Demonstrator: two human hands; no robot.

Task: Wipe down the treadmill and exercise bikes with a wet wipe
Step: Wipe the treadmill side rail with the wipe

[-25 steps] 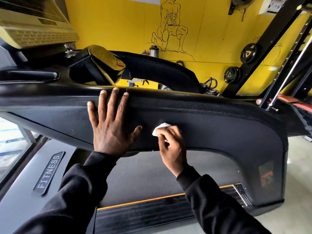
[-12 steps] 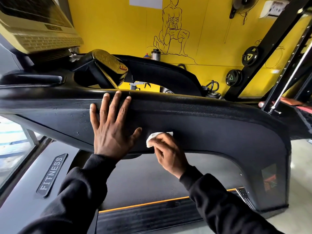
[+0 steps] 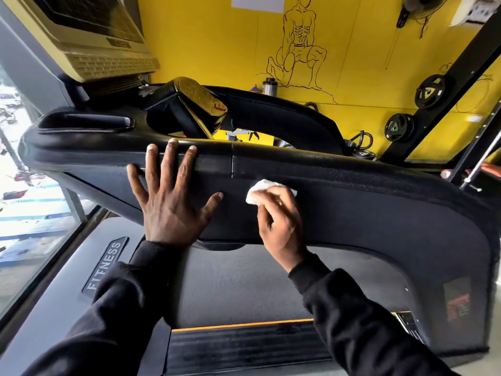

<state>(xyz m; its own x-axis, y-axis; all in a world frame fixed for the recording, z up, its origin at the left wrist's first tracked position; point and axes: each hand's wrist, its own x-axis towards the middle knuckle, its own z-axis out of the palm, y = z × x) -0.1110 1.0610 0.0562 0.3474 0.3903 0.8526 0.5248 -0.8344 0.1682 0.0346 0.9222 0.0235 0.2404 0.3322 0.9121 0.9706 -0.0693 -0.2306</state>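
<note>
A black treadmill side rail [image 3: 366, 202] runs across the view, with the running belt [image 3: 244, 283] below it. My left hand [image 3: 168, 202] lies flat on the rail, fingers spread and reaching up over its top edge. To its right, my right hand [image 3: 282, 221] grips a crumpled white wet wipe [image 3: 260, 189] and presses it against the rail's side face. The treadmill console [image 3: 89, 42] sits at the upper left.
A second black rail [image 3: 284, 115] curves behind the first, with a metal bottle [image 3: 269, 86] beyond it. The yellow wall carries weight plates [image 3: 429, 90] and a black rack post [image 3: 447, 85]. A window [image 3: 29, 213] is at the left, and a FITNESS plate [image 3: 105, 264] lies on the deck's side.
My right hand slid the wipe left along the rail, then back up and to the right. My left hand stayed flat in the same spot.
</note>
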